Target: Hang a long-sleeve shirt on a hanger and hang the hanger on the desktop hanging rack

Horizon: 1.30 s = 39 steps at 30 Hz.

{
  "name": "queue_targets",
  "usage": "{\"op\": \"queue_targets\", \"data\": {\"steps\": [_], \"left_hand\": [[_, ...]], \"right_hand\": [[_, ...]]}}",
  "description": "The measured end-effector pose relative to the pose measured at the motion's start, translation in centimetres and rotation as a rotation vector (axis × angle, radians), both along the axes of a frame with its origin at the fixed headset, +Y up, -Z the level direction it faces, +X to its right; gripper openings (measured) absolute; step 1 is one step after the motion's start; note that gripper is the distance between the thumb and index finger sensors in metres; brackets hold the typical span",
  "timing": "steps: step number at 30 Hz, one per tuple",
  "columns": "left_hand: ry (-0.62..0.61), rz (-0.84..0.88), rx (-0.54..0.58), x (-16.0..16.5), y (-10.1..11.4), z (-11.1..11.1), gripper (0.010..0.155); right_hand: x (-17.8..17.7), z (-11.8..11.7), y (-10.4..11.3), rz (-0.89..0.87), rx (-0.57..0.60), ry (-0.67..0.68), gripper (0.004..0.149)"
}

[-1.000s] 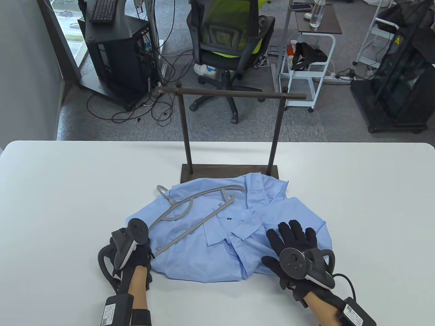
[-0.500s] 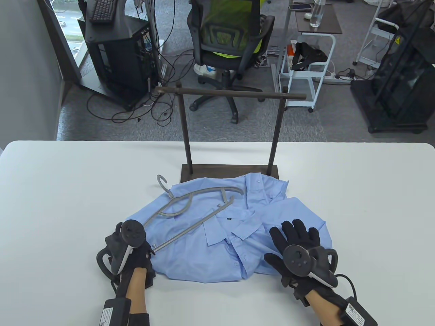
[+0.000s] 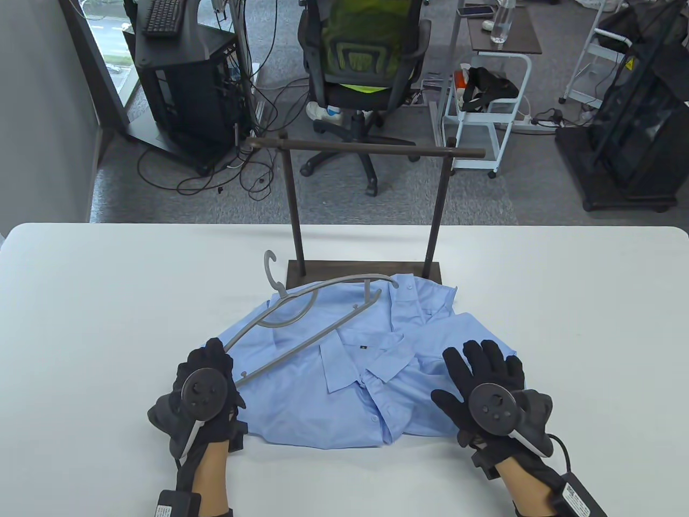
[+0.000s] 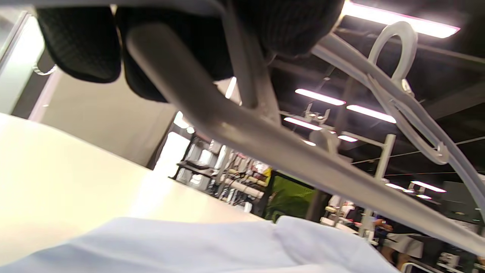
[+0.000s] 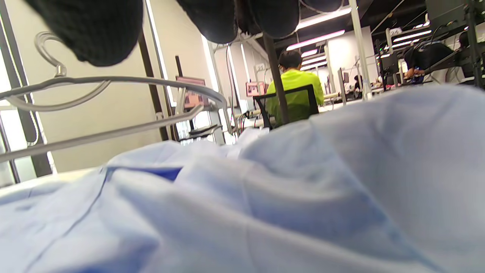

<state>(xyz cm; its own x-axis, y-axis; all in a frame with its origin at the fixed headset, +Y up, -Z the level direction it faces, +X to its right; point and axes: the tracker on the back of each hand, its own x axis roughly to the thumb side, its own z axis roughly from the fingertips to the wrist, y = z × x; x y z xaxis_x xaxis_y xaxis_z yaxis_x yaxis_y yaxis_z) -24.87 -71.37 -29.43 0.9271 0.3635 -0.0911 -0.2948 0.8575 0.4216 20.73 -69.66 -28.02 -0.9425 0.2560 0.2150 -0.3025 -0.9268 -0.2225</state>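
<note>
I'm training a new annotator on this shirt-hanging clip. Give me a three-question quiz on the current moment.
1. True or false: the hanger already hangs on the rack.
2. Which hand grips the hanger? A) left hand B) right hand
3. Fill in: the right hand's straight fingers lie on the ____.

Key: 1 false, since one end is lifted over the shirt; 2 A; 3 shirt.
</note>
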Motion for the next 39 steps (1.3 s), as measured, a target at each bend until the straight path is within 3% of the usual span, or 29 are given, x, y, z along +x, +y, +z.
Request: {"op": "queue_targets", "data": {"steps": [9, 17, 29, 39], "left_hand": [[-0.186, -0.087, 0.114, 3.3, 1.4, 1.3, 0.051], [-0.330, -0.092, 0.134, 6.4, 1.2, 1.8, 0.051], [-0.444, -0.044, 0.148, 7.6, 0.7, 1.8, 0.051], [-0.468, -0.025, 0.122, 8.1, -0.2, 1.5, 0.051]], "right_hand": [[3.3, 0.7, 2.4, -0.156, 0.128, -0.042, 0.082], [4.9, -0.4, 1.3, -0.239, 0.007, 0.026, 0.087], [5.5, -1.9, -0.9, -0.369, -0.073, 0.109, 0.065], [6.3, -1.8, -1.4, -0.501, -0.010, 0.125, 0.048]]}}
